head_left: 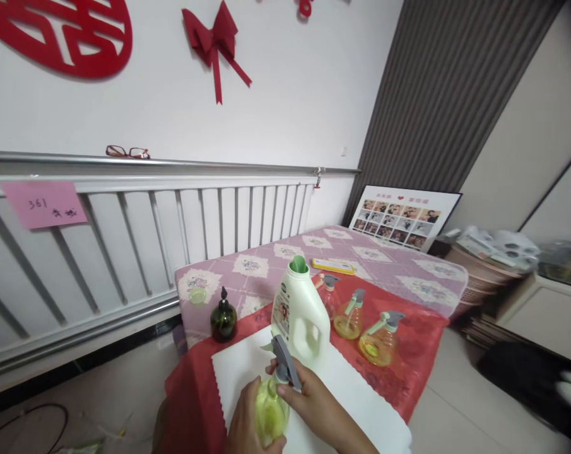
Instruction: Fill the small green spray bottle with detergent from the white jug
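A clear spray bottle (272, 413) with yellow-green liquid is held between my hands over the white mat (351, 403). My left hand (247, 416) wraps around its body from the left. The fingers of my right hand (308, 394) close around the neck and collar, just under the grey trigger head (284, 360). The head sits at the bottle's mouth; whether it is screwed tight I cannot tell. Right behind stands a large cream jug (299, 315) with a handle and a green piece (298, 263) in its open top.
Several similar spray bottles with a little yellow liquid, one the nearest spray bottle (378, 343), stand right on a red cloth (408, 366). A dark pump bottle (224, 320) stands left, near a pale green cap (197, 295). A yellow-edged box (332, 266) lies behind the jug.
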`<state>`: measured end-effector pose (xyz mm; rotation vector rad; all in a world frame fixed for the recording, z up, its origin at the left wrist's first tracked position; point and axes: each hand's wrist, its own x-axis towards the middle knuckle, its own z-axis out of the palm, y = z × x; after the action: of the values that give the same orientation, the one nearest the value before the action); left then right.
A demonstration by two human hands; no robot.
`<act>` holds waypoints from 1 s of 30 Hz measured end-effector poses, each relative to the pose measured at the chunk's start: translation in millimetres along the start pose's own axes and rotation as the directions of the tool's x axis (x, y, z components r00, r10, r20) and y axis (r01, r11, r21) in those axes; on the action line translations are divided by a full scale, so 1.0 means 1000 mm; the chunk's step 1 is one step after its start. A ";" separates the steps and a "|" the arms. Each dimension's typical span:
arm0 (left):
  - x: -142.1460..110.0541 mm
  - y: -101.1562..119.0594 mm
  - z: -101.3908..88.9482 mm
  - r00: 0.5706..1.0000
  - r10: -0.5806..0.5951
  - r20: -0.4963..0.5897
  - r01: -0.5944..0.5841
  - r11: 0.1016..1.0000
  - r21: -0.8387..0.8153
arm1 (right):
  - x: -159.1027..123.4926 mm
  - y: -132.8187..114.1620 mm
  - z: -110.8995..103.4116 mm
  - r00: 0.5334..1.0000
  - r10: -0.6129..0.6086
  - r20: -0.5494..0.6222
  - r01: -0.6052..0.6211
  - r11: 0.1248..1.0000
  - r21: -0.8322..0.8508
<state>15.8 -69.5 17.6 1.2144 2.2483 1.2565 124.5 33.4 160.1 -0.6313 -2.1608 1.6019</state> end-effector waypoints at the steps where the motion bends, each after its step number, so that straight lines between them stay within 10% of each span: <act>1: 0.000 0.000 -0.001 1.000 -0.002 0.009 0.002 1.000 -0.006 | -0.002 0.003 0.001 1.000 0.004 -0.002 -0.004 1.000 0.011; 30: 0.006 -0.020 -0.001 0.977 0.015 0.212 -0.005 0.999 -0.047 | 0.002 0.001 -0.001 0.989 -0.001 0.151 0.048 0.949 -0.312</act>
<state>1.1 -70.6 2.9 1.2795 2.0523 1.1174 123.3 36.1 159.7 -0.5884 -2.5538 1.3381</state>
